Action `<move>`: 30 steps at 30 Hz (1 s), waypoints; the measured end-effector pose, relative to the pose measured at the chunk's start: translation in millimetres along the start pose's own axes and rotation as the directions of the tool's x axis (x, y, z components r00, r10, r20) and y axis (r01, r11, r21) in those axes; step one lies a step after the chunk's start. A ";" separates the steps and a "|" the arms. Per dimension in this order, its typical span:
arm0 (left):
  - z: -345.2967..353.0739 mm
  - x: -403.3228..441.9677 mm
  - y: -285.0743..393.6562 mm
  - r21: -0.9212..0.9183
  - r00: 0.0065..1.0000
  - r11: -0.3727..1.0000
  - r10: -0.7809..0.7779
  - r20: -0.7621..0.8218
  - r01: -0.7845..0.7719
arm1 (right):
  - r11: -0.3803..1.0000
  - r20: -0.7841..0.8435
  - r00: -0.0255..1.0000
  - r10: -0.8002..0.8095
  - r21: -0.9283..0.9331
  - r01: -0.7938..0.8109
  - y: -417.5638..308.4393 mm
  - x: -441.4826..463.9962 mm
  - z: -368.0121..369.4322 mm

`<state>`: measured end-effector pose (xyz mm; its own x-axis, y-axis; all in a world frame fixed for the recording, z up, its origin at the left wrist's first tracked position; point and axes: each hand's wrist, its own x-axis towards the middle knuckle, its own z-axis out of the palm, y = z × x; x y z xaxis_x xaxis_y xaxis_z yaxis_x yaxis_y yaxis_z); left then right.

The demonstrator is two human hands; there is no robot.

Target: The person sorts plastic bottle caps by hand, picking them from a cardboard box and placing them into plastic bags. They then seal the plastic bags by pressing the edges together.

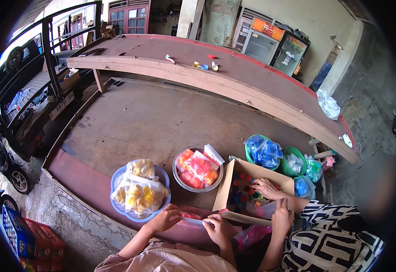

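My left hand is closed on the left end of a clear plastic bag with red or pink pieces inside. At the bag's other end, my right hand pinches its edge. Behind my left hand, a blue basket holds bags of yellow and cream caps. A metal bowl beyond the bag holds packets of red, pink and orange pieces. To the right, an open cardboard box contains dark and coloured small items.
A co-worker's one hand reaches into the box; the other is beside it. Green baskets with blue and clear bags stand behind the box. A raised wooden ledge crosses the far side. Crates stand lower left.
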<state>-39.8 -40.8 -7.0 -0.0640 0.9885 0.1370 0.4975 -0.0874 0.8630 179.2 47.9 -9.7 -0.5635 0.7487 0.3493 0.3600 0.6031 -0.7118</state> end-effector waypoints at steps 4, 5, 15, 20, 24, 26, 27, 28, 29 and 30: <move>-3.6 1.3 4.2 -0.030 0.988 0.990 -0.133 0.074 0.135 | 0.948 0.129 0.967 0.219 0.206 -0.242 -0.6 -2.4 -1.5; -3.7 1.4 4.1 -0.030 0.986 0.988 -0.150 0.071 0.152 | 0.937 0.125 0.963 0.240 0.229 -0.264 -1.0 -2.3 -1.2; -2.1 5.6 -1.6 -0.127 0.975 0.969 -0.205 0.082 0.214 | 0.946 0.227 0.959 0.172 0.233 -0.225 -7.1 7.7 -9.1; -3.7 5.9 6.6 -0.058 0.987 0.988 -0.137 0.081 0.142 | 0.978 0.183 0.976 0.115 0.149 -0.143 -3.8 9.9 -7.6; 4.7 6.5 -7.5 -0.049 0.994 0.994 -0.092 0.066 0.095 | 0.984 0.176 0.973 0.153 0.061 -0.166 -6.5 10.2 -5.4; 7.3 4.8 -8.8 0.020 0.999 0.999 -0.032 0.017 0.032 | 0.997 0.097 0.993 0.063 0.030 -0.066 1.9 6.7 0.1; 9.5 4.8 -11.9 0.035 0.999 0.999 0.029 -0.026 -0.028 | 1.000 0.058 0.998 0.015 0.012 -0.016 5.2 5.5 2.3; 12.6 5.4 -16.1 0.053 0.994 0.995 0.091 -0.068 -0.088 | 0.998 0.102 0.994 0.050 0.026 -0.053 8.0 4.3 2.0; 13.9 6.0 -17.8 0.073 0.982 0.986 0.155 -0.107 -0.148 | 0.995 0.145 0.986 0.084 0.039 -0.090 9.1 4.6 -0.2; 12.9 6.2 -17.7 0.052 0.995 0.995 0.087 -0.049 -0.085 | 0.991 0.187 0.975 0.117 0.049 -0.128 9.3 5.1 -1.8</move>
<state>-37.9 -31.6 -27.7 -0.0631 0.9698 0.2355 0.5455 -0.1641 0.8219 181.0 57.8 -13.5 -0.6469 0.7490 0.1434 0.3924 0.4882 -0.7795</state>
